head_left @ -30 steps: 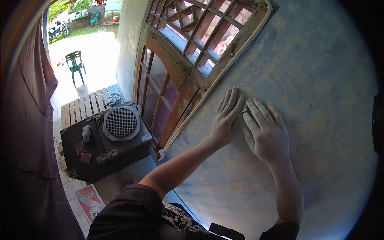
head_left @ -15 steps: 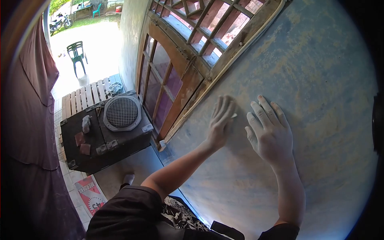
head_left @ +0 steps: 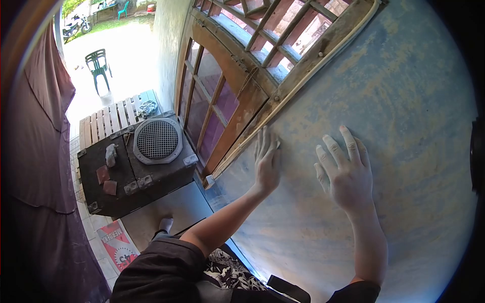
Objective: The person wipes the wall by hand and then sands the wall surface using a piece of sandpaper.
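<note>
My left hand [head_left: 267,164] lies against the mottled blue-grey wall [head_left: 308,202], close to the wooden frame's lower edge. Its fingers are together and point up, pressing what looks like a folded piece of sandpaper [head_left: 278,144]; only a small pale edge shows beside the fingers, the rest being hidden. Farther right, my right hand [head_left: 348,174] rests on the same wall with its fingers spread and nothing in them. Pale dust coats both hands.
A wooden window [head_left: 222,103] with lattice above borders the wall. Below left stands a black speaker box [head_left: 108,197] with a round grille [head_left: 157,141], reddish square pieces [head_left: 109,188] and a crumpled pale item [head_left: 110,155] on top. A dark curtain [head_left: 43,151] hangs left.
My left hand has slid left along the wall towards the wooden frame. My right hand stays on the wall with its fingers slightly shifted; the view has moved a little.
</note>
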Demonstrator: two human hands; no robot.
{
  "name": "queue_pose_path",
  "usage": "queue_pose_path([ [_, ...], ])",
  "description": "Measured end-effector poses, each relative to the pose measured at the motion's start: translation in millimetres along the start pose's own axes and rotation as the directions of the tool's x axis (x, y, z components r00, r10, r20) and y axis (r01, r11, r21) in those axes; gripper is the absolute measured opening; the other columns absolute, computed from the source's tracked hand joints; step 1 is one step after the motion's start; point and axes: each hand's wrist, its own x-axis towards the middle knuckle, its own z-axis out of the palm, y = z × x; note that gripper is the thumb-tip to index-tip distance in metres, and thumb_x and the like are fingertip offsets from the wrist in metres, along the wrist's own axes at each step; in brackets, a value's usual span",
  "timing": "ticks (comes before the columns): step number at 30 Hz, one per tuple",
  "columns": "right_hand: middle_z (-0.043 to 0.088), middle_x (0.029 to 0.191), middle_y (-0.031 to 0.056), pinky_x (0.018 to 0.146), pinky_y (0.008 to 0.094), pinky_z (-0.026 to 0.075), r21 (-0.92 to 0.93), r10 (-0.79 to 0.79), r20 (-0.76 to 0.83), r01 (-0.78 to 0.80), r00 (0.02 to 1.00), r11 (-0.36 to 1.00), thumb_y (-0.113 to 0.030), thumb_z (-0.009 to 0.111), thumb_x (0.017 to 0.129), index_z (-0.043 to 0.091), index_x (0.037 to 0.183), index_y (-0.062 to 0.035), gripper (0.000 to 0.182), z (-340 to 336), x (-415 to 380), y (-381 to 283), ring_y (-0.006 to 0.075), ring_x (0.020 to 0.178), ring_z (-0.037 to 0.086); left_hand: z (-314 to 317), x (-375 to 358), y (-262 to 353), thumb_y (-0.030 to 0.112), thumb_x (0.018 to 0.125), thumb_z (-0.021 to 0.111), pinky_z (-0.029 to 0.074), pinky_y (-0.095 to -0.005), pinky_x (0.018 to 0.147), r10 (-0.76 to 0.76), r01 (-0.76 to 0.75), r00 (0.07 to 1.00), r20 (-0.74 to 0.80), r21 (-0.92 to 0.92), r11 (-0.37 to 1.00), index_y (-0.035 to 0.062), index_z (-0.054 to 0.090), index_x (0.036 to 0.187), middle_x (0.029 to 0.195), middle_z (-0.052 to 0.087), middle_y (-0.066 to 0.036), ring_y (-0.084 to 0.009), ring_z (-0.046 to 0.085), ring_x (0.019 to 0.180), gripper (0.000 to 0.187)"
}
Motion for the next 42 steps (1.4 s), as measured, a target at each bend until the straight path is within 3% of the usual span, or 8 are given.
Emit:
queue_pose_path([
  [3, 0.071, 0.132, 0.0069, 0.118, 0.051, 0.044, -0.031, 0.028, -0.015, -0.028, 1.0, 0.999, -0.027, 0.075, 0.092, 0.079, 0.117, -0.01, 0.03, 7, 2, -3, 0.0348, 0.145, 0.051, -4, 18, 2, 0.008, 0.105, 0.06, 0.022, -0.0527, 0.13, 0.143, -0.142, 0.99, 0.003, 0.055, 0.988, 0.0038, 0.054, 0.156, 0.17, 0.037, -0.024, -0.0427, 0.027, 0.162, 0.051],
  [9, 0.07, 0.134, 0.0064, 0.116, 0.0521, 0.044, -0.041, 0.034, -0.028, -0.036, 0.999, 0.999, -0.028, 0.076, 0.092, 0.079, 0.118, -0.0107, 0.031, 12, 2, -2, 0.0356, 0.144, 0.051, -20, -33, -51, 0.01, 0.107, 0.058, 0.023, -0.0548, 0.13, 0.031, -0.041, 0.991, 0.127, 0.076, 0.996, 0.0099, 0.053, 0.159, 0.172, 0.035, -0.022, -0.0407, 0.028, 0.161, 0.052],
  [14, 0.065, 0.145, 0.0049, 0.115, 0.0509, 0.042, -0.075, -0.004, 0.029, 0.007, 1.0, 0.997, -0.032, 0.075, 0.093, 0.078, 0.12, -0.0156, 0.031, 18, 3, -14, 0.026, 0.146, 0.05, -13, -16, -30, 0.008, 0.107, 0.058, 0.024, -0.0552, 0.13, -0.042, 0.036, 0.993, 0.114, 0.049, 0.998, 0.0087, 0.05, 0.161, 0.171, 0.036, -0.021, -0.0377, 0.029, 0.161, 0.054],
  [17, 0.063, 0.149, 0.0042, 0.116, 0.0471, 0.038, -0.079, -0.037, 0.107, 0.045, 0.994, 0.996, -0.034, 0.073, 0.094, 0.076, 0.123, -0.0163, 0.033, 36, 6, -27, 0.0208, 0.147, 0.049, -13, 3, -22, 0.005, 0.104, 0.059, 0.026, -0.0529, 0.13, -0.004, 0.003, 0.999, 0.038, 0.04, 0.999, 0.0083, 0.051, 0.16, 0.171, 0.038, -0.018, -0.0385, 0.031, 0.16, 0.056],
  [21, 0.063, 0.151, 0.0038, 0.115, 0.0443, 0.038, -0.071, -0.124, 0.181, 0.139, 0.976, 0.988, -0.033, 0.072, 0.096, 0.075, 0.126, -0.015, 0.035, 55, 22, -36, 0.0203, 0.148, 0.048, -32, -13, -49, 0.002, 0.095, 0.066, 0.029, -0.0533, 0.128, 0.135, -0.151, 0.979, 0.15, 0.104, 0.983, 0.0036, 0.057, 0.153, 0.166, 0.047, -0.018, -0.0408, 0.038, 0.157, 0.059],
  [29, 0.07, 0.135, 0.0067, 0.106, 0.0423, 0.045, 0.21, -0.149, 0.119, 0.122, 0.982, 0.97, -0.027, 0.076, 0.092, 0.075, 0.125, -0.0113, 0.036, 49, 63, -22, 0.0224, 0.13, 0.06, -18, -17, -39, -0.001, 0.096, 0.066, 0.024, -0.0488, 0.127, 0.017, -0.028, 0.995, 0.094, 0.117, 0.993, 0.0038, 0.068, 0.142, 0.167, 0.045, -0.019, -0.0413, 0.032, 0.16, 0.047],
  [38, 0.072, 0.13, 0.0085, 0.107, 0.0422, 0.046, 0.189, -0.108, 0.117, 0.084, 0.987, 0.978, -0.025, 0.078, 0.09, 0.075, 0.123, -0.01, 0.036, 42, 36, -26, 0.0241, 0.13, 0.062, -26, -47, -90, 0.002, 0.097, 0.066, 0.013, -0.0517, 0.128, 0.124, -0.169, 0.976, 0.181, 0.26, 0.951, 0.0176, 0.062, 0.152, 0.174, 0.035, -0.017, -0.0365, 0.024, 0.165, 0.058],
  [42, 0.072, 0.13, 0.0086, 0.106, 0.0422, 0.046, 0.189, -0.117, 0.113, 0.094, 0.987, 0.977, -0.025, 0.078, 0.09, 0.075, 0.123, -0.0101, 0.037, 41, 36, -27, 0.0241, 0.129, 0.062, -13, -26, -60, 0.004, 0.097, 0.066, 0.01, -0.053, 0.128, 0.057, -0.071, 0.993, 0.103, 0.13, 0.989, 0.0178, 0.06, 0.155, 0.175, 0.033, -0.018, -0.0373, 0.021, 0.166, 0.06],
])
